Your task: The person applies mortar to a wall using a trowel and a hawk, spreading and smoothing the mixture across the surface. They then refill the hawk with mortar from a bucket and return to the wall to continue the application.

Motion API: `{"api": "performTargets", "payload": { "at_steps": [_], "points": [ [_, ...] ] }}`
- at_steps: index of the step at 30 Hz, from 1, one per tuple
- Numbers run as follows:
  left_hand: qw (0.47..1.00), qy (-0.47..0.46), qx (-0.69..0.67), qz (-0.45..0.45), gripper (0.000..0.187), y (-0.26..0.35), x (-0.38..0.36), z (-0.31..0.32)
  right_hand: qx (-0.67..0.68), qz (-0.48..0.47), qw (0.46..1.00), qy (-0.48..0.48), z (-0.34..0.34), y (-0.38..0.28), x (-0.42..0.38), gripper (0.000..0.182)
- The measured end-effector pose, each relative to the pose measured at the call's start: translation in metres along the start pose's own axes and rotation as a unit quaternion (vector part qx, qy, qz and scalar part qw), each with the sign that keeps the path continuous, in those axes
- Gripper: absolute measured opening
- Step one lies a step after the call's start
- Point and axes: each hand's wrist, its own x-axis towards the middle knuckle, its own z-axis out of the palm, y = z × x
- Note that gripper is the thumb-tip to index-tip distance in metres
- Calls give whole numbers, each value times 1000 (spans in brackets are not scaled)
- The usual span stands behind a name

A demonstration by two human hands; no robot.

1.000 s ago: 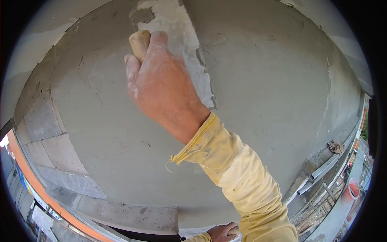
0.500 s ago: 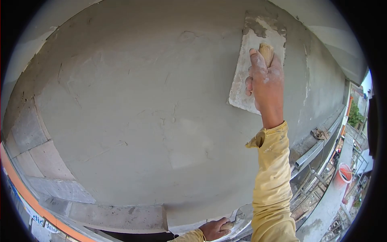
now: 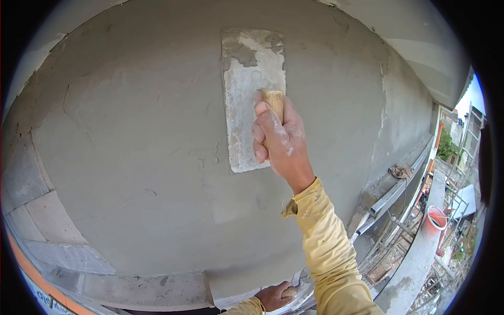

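Note:
My right hand [image 3: 286, 139] is wrapped round the wooden handle of a plastering trowel [image 3: 241, 105], thumb along the grip. The flat rectangular blade lies against the grey plastered wall [image 3: 142, 152], near its upper middle. Wet mortar clings to the blade's top end, and pale smears cover the rest. At the bottom, my left hand [image 3: 274, 297] is closed on the handle of a small trowel [image 3: 289, 292]; its blade is mostly hidden behind my right sleeve. Faint scratches and ridges mark the plaster.
Bare blocks [image 3: 55, 212] border the plaster at lower left, beside an orange edge [image 3: 39, 278]. On the right, a metal channel [image 3: 391, 194] runs along a ledge holding a crumpled rag [image 3: 400, 171]. Beyond it are a plank [image 3: 407, 286], a red bucket [image 3: 434, 223] and scaffold poles.
My right hand and the plastering trowel have moved left across the wall, and the blade has turned more upright. My left hand stays low, still on the small trowel. The view has shifted slightly.

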Motion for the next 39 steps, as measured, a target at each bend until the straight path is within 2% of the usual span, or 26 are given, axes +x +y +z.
{"api": "performTargets", "payload": {
  "at_steps": [2, 3, 5, 9, 11, 12, 14, 16, 19, 24, 26, 27, 28, 29, 30, 32, 33, 35, 36, 38, 39],
  "points": [
    [1000, 4, -2, 4, 54, -2, 2, -2, -118, -13, 992, 42, -15, 0, 1, 39],
    [1000, 9, -3, 6, 54, -1, 0, -2, -119, -9, 992, 45, -24, 0, -2, 39],
    [1000, -3, -10, 0, 53, 6, -4, -7, -55, -46, 980, 184, -47, -3, -9, 39],
    [1000, 6, -18, 24, 54, -2, 2, 2, 39, -80, 973, 214, -84, -7, -11, 44],
    [1000, -14, -12, 15, 55, 4, 3, -2, 144, -56, 984, 85, -84, -11, -3, 53],
    [1000, -13, -12, 15, 55, 6, 3, -3, 144, -56, 984, 84, -77, -12, 3, 53],
    [999, -21, -12, 24, 56, 7, 3, -5, 166, 12, 985, -40, -49, -11, 16, 57],
    [999, -10, -14, 29, 56, 5, 6, -3, 111, 58, 987, -103, -4, -9, 20, 63],
    [999, 4, -11, 39, 56, 4, 6, -3, 29, 116, 960, -255, 59, 3, 14, 64],
    [998, 14, -24, 52, 54, -15, 15, 16, -17, 203, 881, -428, 121, 54, -41, 58],
    [998, -38, 30, 47, 52, -27, 18, 22, -94, -30, 909, -405, 127, 103, -81, 45],
    [996, -52, 73, -9, 49, 38, -8, -23, -90, -26, 909, -405, 123, 100, -96, 45],
    [996, -52, 69, -10, 49, 23, -5, -12, -93, 29, 923, -373, 111, 91, -109, 45],
    [994, 20, 66, 89, 50, -4, 5, 7, -96, 83, 932, -339, 100, 84, -114, 45],
    [976, 90, 61, 187, 51, -25, 13, 21, -96, 86, 932, -340, 91, 84, -116, 45],
    [976, 102, 25, 193, 51, -38, 19, 28, -113, 31, 981, -152, 74, 87, -115, 42],
    [985, 73, 14, 157, 50, -41, 21, 29, -112, 37, 981, -152, 67, 80, -108, 42],
    [995, 39, -4, 97, 49, -35, 17, 27, -9, 242, 962, -130, 57, 66, -90, 46],
    [995, 40, -9, 94, 49, -28, 15, 24, -7, 247, 960, -131, 61, 74, -93, 46],
    [997, 1, 42, 71, 50, -9, 9, 10, -137, 70, 951, -266, 78, 101, -101, 46],
    [995, -99, 11, -13, 49, 42, -8, -31, -134, 73, 952, -266, 85, 114, -114, 46]
  ]
}}
